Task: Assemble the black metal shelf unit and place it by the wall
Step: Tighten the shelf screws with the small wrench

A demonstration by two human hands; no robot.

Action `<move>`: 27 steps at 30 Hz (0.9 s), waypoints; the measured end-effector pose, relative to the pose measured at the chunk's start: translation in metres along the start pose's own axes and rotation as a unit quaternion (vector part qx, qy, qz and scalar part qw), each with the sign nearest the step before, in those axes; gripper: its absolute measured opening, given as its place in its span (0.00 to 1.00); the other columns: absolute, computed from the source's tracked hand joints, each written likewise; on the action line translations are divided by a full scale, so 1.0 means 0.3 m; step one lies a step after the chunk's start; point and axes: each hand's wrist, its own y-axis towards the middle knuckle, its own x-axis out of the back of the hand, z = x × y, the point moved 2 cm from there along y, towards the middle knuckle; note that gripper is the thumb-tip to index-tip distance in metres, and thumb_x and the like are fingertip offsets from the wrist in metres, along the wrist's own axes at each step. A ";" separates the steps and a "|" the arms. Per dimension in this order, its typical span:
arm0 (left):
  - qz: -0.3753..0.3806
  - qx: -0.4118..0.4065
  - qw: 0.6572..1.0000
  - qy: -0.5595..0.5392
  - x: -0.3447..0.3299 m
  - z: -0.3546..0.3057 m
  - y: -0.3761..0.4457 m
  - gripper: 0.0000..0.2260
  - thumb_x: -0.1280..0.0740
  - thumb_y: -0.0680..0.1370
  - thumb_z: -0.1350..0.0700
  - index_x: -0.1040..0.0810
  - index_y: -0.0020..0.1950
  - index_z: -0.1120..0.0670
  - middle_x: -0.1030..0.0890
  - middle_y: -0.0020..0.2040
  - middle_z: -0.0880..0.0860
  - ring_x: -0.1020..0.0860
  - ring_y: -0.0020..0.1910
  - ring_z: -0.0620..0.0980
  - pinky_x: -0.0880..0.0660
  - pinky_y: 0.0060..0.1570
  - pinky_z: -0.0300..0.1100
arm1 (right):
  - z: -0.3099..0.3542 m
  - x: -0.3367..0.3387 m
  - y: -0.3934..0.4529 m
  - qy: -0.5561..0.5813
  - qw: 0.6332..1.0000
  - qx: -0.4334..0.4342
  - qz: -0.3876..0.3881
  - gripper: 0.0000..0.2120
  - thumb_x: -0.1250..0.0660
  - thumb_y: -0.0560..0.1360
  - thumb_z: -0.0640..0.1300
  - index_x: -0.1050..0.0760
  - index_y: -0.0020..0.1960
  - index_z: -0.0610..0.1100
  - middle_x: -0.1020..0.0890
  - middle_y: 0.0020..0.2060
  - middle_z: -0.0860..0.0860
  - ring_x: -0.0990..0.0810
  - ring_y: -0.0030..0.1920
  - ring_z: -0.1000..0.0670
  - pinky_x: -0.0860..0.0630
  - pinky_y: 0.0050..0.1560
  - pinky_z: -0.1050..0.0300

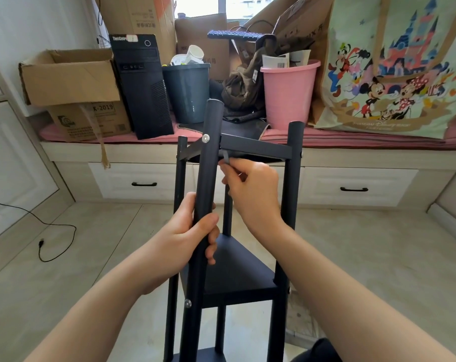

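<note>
From the head camera, the black metal shelf unit [247,270] stands on the pale tiled floor [378,257] right in front of the person, between their forearms. Its nearest post [204,184], a smooth matte round tube, runs up through the left hand [187,231]. That hand is wrapped shut around the tube, thumb across the front and fingers curled behind, about midway between the top shelf [255,147] and the triangular middle shelf [237,267].

The right hand [253,189] sits just right of the same post, directly under the top shelf's flat metal edge. Its fingertips [228,167] are pinched closed on a small grey tool [226,158], a thin bent strip of metal that reaches up to the underside of the shelf where it meets the post. A round silver bolt head [205,138] shows on the post's left side at that joint, and another silver bolt [187,303] sits lower on the post, level with the middle shelf.

Behind the shelf unit runs a white window seat [352,158] with drawers and a pink cushion. On it, beyond the post's top, stand a dark grey plastic bin [187,92] and a glossy pink bucket [289,95]; left of the grey bin is a black computer tower [143,87], then open cardboard boxes [72,82].
</note>
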 end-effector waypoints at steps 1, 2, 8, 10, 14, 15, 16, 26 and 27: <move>0.002 0.000 1.000 -0.002 0.001 0.000 -0.001 0.06 0.40 0.83 0.54 0.32 0.60 0.51 0.25 0.34 0.47 0.25 0.33 0.48 0.22 0.39 0.43 | -0.002 -0.003 -0.001 0.001 1.000 -0.002 -0.003 0.09 0.33 0.80 0.43 0.15 0.50 0.41 0.16 0.35 0.50 0.19 0.37 0.52 0.20 0.44 0.52; 0.003 0.001 1.000 -0.003 0.001 0.001 -0.002 0.06 0.40 0.83 0.54 0.32 0.60 0.50 0.25 0.34 0.47 0.25 0.33 0.48 0.22 0.39 0.43 | -0.004 -0.008 -0.002 0.004 1.000 -0.005 -0.006 0.08 0.33 0.80 0.43 0.15 0.51 0.42 0.16 0.36 0.50 0.19 0.37 0.54 0.20 0.45 0.51; 0.009 -0.001 1.000 -0.006 -0.002 0.007 -0.003 0.05 0.40 0.84 0.55 0.32 0.59 0.52 0.26 0.34 0.48 0.26 0.33 0.49 0.21 0.39 0.43 | -0.027 -0.059 -0.007 0.028 0.999 -0.026 -0.032 0.08 0.32 0.79 0.44 0.15 0.51 0.44 0.15 0.39 0.50 0.18 0.38 0.47 0.21 0.43 0.43; 0.011 -0.004 1.000 -0.014 -0.003 0.008 -0.005 0.06 0.40 0.83 0.53 0.32 0.59 0.52 0.26 0.35 0.49 0.26 0.33 0.49 0.21 0.39 0.44 | -0.032 -0.074 -0.008 0.023 0.998 -0.024 -0.047 0.08 0.32 0.79 0.45 0.15 0.49 0.44 0.15 0.37 0.51 0.19 0.36 0.46 0.22 0.42 0.44; 0.017 -0.005 0.999 -0.038 -0.002 0.006 -0.010 0.16 0.37 0.75 0.47 0.32 0.58 0.53 0.26 0.34 0.48 0.26 0.32 0.49 0.21 0.39 0.43 | -0.036 -0.105 -0.001 0.035 0.997 -0.029 -0.069 0.08 0.32 0.78 0.45 0.15 0.47 0.43 0.17 0.34 0.47 0.20 0.35 0.42 0.23 0.41 0.45; 0.019 -0.004 0.999 -0.040 -0.001 0.007 -0.011 0.16 0.37 0.74 0.46 0.32 0.58 0.52 0.26 0.34 0.48 0.26 0.32 0.49 0.21 0.39 0.43 | -0.036 -0.113 0.001 0.046 0.996 -0.037 -0.074 0.08 0.32 0.78 0.45 0.15 0.46 0.43 0.17 0.33 0.46 0.20 0.35 0.41 0.23 0.42 0.45; 0.022 -0.004 0.999 -0.040 0.001 0.008 -0.011 0.17 0.37 0.74 0.46 0.32 0.58 0.52 0.26 0.35 0.48 0.26 0.32 0.49 0.21 0.39 0.43 | -0.034 -0.120 0.003 0.061 0.994 -0.042 -0.080 0.08 0.32 0.78 0.45 0.15 0.46 0.42 0.17 0.33 0.45 0.20 0.35 0.41 0.23 0.42 0.44; 0.013 -0.002 0.999 -0.048 0.024 0.030 0.000 0.13 0.36 0.73 0.44 0.28 0.56 0.46 0.27 0.35 0.51 0.27 0.33 0.51 0.22 0.39 0.42 | -0.037 -0.151 0.001 0.099 0.989 -0.043 -0.100 0.07 0.33 0.78 0.41 0.15 0.49 0.42 0.15 0.37 0.46 0.20 0.35 0.44 0.22 0.42 0.44; 0.005 -0.002 0.999 -0.045 0.028 0.034 0.003 0.14 0.35 0.73 0.43 0.28 0.56 0.46 0.26 0.35 0.50 0.27 0.32 0.51 0.22 0.38 0.42 | -0.040 -0.143 -0.003 0.088 0.991 -0.033 -0.093 0.07 0.33 0.78 0.41 0.16 0.50 0.42 0.15 0.39 0.48 0.19 0.36 0.45 0.22 0.43 0.45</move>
